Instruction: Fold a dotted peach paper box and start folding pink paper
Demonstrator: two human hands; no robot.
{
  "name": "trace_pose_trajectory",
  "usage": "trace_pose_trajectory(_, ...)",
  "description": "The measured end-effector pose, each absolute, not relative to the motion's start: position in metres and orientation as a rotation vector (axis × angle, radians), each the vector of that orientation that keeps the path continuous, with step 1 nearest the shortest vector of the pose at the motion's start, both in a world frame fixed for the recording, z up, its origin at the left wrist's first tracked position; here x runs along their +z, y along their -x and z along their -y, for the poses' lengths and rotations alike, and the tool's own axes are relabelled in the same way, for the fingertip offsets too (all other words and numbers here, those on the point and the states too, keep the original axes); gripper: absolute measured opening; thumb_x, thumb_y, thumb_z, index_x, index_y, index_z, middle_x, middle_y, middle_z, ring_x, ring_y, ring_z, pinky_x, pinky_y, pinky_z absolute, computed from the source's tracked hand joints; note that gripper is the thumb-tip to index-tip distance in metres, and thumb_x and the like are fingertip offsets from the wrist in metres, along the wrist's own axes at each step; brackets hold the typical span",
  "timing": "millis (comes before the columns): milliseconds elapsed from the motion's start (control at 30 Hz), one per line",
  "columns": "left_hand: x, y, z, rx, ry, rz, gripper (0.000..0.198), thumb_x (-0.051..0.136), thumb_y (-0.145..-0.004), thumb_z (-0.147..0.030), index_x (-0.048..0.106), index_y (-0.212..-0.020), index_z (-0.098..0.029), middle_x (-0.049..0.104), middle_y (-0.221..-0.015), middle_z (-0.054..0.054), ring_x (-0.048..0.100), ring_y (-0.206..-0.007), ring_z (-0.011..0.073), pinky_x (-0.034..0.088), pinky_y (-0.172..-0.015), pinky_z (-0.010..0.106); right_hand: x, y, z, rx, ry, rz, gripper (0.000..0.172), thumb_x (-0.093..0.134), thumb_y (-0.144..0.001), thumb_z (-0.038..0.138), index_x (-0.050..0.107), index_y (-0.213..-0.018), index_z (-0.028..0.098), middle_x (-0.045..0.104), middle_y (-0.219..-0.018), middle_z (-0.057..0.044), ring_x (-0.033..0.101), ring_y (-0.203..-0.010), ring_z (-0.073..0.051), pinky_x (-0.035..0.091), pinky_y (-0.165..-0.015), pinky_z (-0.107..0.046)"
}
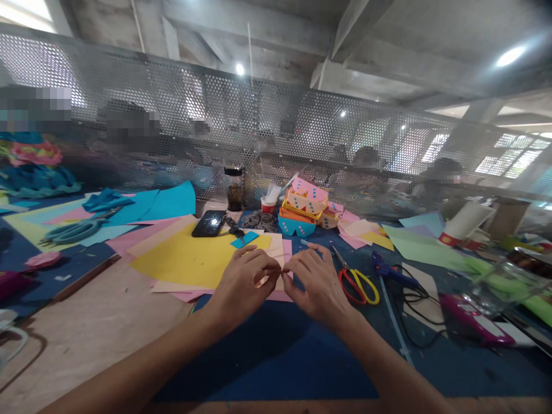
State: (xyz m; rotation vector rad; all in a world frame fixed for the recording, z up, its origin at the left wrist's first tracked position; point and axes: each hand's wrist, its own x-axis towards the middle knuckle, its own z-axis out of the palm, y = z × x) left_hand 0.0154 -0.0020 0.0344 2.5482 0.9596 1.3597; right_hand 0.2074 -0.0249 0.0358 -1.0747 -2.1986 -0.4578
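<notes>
My left hand (244,284) and my right hand (317,284) meet over the dark blue mat (276,356), fingertips pinched together on a small pale pink piece of paper (276,276) that is mostly hidden by the fingers. Under and behind them lie a yellow sheet (190,259) and pink sheets (150,238). A small teal paper scrap (244,239) lies just beyond the hands. Red and yellow scissors (357,284) rest right of my right hand.
A black phone (209,223), a dark jar (234,188), a red cup (268,204) and a stack of dotted paper boxes (306,207) stand behind. Teal scissors (77,229) lie at left; a glue gun (390,270), cables and a pink tool (472,319) at right. A perforated metal screen (276,138) backs the table.
</notes>
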Motion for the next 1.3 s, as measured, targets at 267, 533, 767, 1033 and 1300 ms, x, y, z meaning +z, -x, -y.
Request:
trace_pose_trajectory(267, 0.0345, -0.015, 0.0017, 1.313, -2.551, -0.935, 0.014, 0.062, -0.088, -0.008, 0.065, -0.086, -0.022, 0.072, -0.08, -0.001, 0.066, -0.081, 0.0193, 0.044, -0.094, 0.041, 0.0337, -0.2069, 0.0234, -0.403, 1.045, 2.214, 0.008, 0.055, -0.093, 0.015, 0.059, -0.091, 0.022, 0.067, -0.088, -0.002, 0.06, -0.087, -0.018, 0.034, -0.108, -0.044)
trace_pose_trajectory(533, 0.032, -0.017, 0.0004, 1.304, -2.539, -0.979, 0.013, 0.063, -0.087, -0.01, 0.065, -0.082, -0.021, 0.069, -0.075, -0.002, 0.063, -0.075, 0.0181, 0.043, -0.09, 0.039, 0.0321, -0.2043, 0.022, -0.462, 1.03, 2.211, 0.011, 0.054, -0.092, 0.012, 0.058, -0.089, 0.022, 0.066, -0.086, -0.002, 0.059, -0.087, -0.019, 0.037, -0.105, -0.044)
trace_pose_trajectory(767, 0.0334, -0.0136, -0.0007, 1.305, -2.505, -1.033, 0.011, 0.061, -0.091, -0.014, 0.065, -0.084, -0.022, 0.071, -0.078, -0.001, 0.064, -0.075, 0.0179, 0.043, -0.091, 0.04, 0.0295, -0.208, 0.0209, -0.326, 1.042, 2.216, 0.007, 0.053, -0.102, 0.021, 0.06, -0.1, 0.022, 0.07, -0.096, -0.003, 0.062, -0.096, -0.019, 0.033, -0.109, -0.045)
trace_pose_trajectory(1033, 0.0307, -0.0137, -0.0019, 1.318, -2.535, -0.993, 0.008, 0.064, -0.093, -0.015, 0.066, -0.088, -0.022, 0.071, -0.081, -0.002, 0.064, -0.079, 0.0183, 0.041, -0.093, 0.041, 0.0303, -0.2079, 0.0207, -0.309, 1.038, 2.216, 0.009, 0.05, -0.101, 0.018, 0.058, -0.097, 0.022, 0.068, -0.092, -0.003, 0.061, -0.092, -0.019, 0.034, -0.108, -0.044)
trace_pose_trajectory(1300, 0.0316, -0.013, -0.0023, 1.325, -2.52, -0.98, 0.008, 0.066, -0.093, -0.017, 0.067, -0.087, -0.021, 0.068, -0.077, -0.001, 0.061, -0.077, 0.0182, 0.041, -0.084, 0.037, 0.0309, -0.2089, 0.0225, -0.323, 1.072, 2.208, 0.012, 0.046, -0.102, 0.019, 0.054, -0.094, 0.021, 0.064, -0.091, -0.004, 0.058, -0.091, -0.02, 0.035, -0.106, -0.043)
